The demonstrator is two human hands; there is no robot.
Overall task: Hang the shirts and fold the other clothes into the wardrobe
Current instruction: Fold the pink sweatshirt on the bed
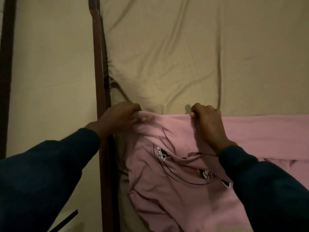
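Note:
A pink garment with a black-and-white print lies on the bed, spreading from the lower middle to the right edge. My left hand pinches its far edge at the left, close to the bed frame. My right hand grips the same far edge further right, fingers curled over the cloth. A long pink part stretches flat to the right. Both of my arms are in dark sleeves.
The bed is covered by a creased beige sheet. A dark brown wooden bed frame rail runs up the left of the mattress, with pale floor beyond it. A dark strip lines the far left.

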